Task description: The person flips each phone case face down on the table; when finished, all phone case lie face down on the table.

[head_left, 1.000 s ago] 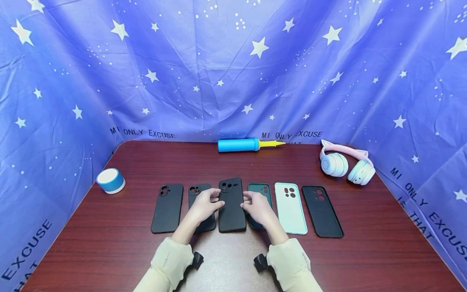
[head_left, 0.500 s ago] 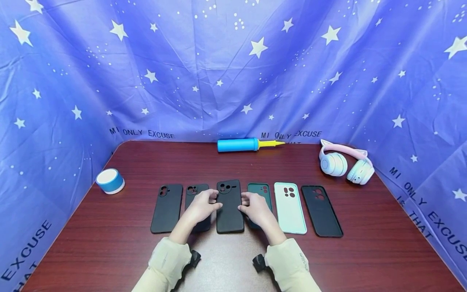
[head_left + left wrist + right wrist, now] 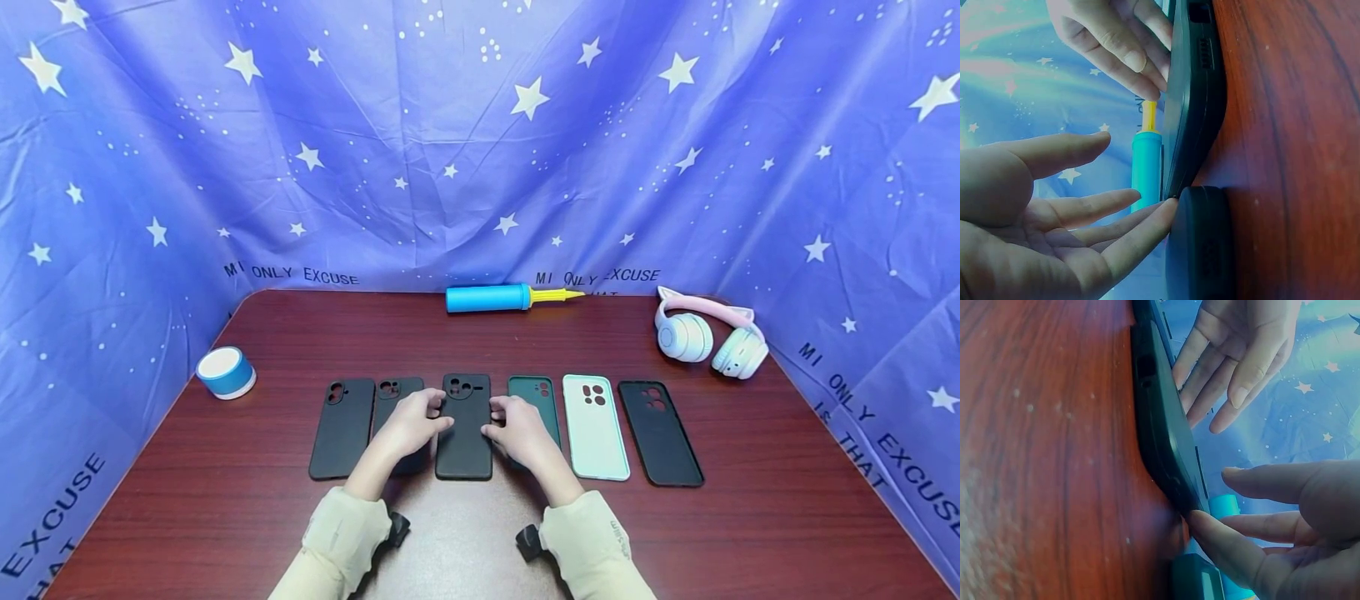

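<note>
A black phone case (image 3: 462,433) with a round camera cutout lies back up between my two hands. My left hand (image 3: 412,423) is at its left side; in the left wrist view a fingertip meets its edge, while the thumb and index finger stay off it. On the other side, my right hand (image 3: 522,427) has a fingertip at the case's edge in the right wrist view, thumb apart. Both hands have fairly straight, spread fingers. Another black case (image 3: 384,404) is partly covered by my left hand. A dark green case (image 3: 531,387) lies partly behind my right hand.
Further cases complete the row: a black one (image 3: 342,429) at far left, a white one (image 3: 596,433) and an open-side-up black one (image 3: 662,433) at right. Behind lie a blue-and-yellow hand pump (image 3: 487,297), cat-ear headphones (image 3: 685,336) and a blue-and-white round object (image 3: 226,372).
The middle black case has slid left and its tilt has straightened, with both hands moving along. The black case under my left hand has shifted left as well.
</note>
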Available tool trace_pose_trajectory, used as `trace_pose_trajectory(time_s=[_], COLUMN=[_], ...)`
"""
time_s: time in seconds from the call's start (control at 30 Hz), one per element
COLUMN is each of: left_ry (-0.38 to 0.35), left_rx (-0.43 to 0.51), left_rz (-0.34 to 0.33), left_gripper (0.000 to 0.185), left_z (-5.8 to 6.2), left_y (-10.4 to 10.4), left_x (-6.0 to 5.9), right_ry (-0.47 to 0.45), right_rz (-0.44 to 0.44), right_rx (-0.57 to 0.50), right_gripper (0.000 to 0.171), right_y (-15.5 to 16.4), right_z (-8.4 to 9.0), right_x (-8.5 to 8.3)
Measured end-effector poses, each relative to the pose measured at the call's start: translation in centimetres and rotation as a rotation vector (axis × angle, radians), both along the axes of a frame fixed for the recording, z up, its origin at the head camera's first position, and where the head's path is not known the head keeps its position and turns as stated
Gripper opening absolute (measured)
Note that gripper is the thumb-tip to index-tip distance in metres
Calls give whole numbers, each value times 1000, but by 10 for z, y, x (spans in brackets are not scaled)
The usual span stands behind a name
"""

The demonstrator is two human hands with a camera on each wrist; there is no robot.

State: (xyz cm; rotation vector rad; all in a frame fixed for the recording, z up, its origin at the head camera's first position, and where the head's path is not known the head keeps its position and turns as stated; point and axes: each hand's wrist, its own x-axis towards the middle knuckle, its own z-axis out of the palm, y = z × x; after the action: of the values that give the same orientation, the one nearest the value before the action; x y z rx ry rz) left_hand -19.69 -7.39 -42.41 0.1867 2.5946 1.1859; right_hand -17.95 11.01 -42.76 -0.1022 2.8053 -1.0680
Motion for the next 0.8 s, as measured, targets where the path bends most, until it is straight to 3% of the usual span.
trace_pose_trajectory(time_s=[0.8], left_ry=[2], left_rx=[-50], left_rz=[38], left_gripper=[50], left_z=[4], left_y=[-2], left_x=[0], right_ry=[33], right_rz=[53], right_rx=[-65], right_gripper=[49], right_y=[1], right_z=[-3], right_x=[0])
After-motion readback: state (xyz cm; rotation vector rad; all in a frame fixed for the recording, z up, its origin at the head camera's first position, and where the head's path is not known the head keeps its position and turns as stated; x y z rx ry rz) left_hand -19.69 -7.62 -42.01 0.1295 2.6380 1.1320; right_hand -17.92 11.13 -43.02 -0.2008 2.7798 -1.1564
